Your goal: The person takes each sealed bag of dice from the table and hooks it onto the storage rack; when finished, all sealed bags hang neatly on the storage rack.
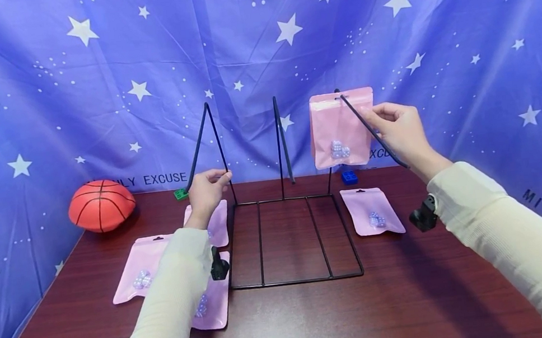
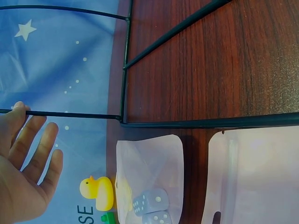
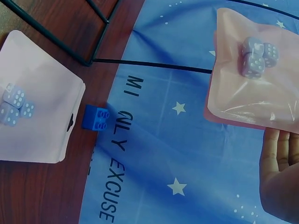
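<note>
Lying nearest on the brown table is a first pink bag, partly covered by the left sleeve. A little farther, at the left, a second pink bag lies flat, with dice visible in its lower part. To the right of these two bags stands a black wire rack, its base flat on the table and its three hooks raised. Just beside the base, a third pink bag lies on the left side and a fourth pink bag on the right side.

Above them, the left hand has its thumb and first finger almost together, pinching the left upright of the rack; its other fingers are loosely bent. The right hand is nearly closed and pinches the right edge of a fifth pink bag, whose top hole is on the right hook. Another pink layer shows behind this bag; I cannot tell if it is a separate one.

Farther back are a red ball, a green brick, a yellow duck and a blue brick. Behind everything hangs a blue curtain with white stars.
</note>
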A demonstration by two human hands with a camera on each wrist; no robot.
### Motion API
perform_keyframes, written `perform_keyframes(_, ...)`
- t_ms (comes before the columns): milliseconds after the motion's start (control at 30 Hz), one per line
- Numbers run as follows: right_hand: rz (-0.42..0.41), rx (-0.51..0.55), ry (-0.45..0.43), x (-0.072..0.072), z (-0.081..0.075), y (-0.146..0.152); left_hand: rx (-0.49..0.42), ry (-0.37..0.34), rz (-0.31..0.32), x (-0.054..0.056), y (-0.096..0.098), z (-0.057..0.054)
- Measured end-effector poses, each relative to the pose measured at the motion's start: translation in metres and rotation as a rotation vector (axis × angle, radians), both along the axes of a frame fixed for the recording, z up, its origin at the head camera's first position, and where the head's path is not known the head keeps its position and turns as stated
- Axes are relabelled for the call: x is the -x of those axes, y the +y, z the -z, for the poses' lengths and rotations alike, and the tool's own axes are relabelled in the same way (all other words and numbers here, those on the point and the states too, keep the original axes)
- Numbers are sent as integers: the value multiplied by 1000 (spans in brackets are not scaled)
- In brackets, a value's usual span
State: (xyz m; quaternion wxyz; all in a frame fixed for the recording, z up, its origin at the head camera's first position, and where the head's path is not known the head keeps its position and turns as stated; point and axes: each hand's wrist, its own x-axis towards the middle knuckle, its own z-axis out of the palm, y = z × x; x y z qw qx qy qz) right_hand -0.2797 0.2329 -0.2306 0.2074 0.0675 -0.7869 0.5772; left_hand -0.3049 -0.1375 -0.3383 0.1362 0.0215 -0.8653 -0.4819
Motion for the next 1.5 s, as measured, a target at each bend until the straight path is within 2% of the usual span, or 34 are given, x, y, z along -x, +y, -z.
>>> perform_keyframes(267, 41, -8, 37, 4, 2, -3, -8, -5, -5, 0, 0, 0)
perform_keyframes(467, 4, 10, 27, 2, 2, -4, -17, 5, -6, 0, 0, 0)
perform_keyframes(600, 17, 6, 40, 2, 2, -4, -25, 32, -1, 0, 2, 1)
perform_keyframes(933, 82, -145, 71, -2, 1, 1, 6, 35, -11, -2, 2, 0)
perform_keyframes(1333, -4, -144, 46, -14, -5, 17, 13, 18, -17, -1, 2, -1)
perform_keyframes(1500, -48, -138, 20, -20, 2, 35, 6, 8, -19, -2, 2, -1)
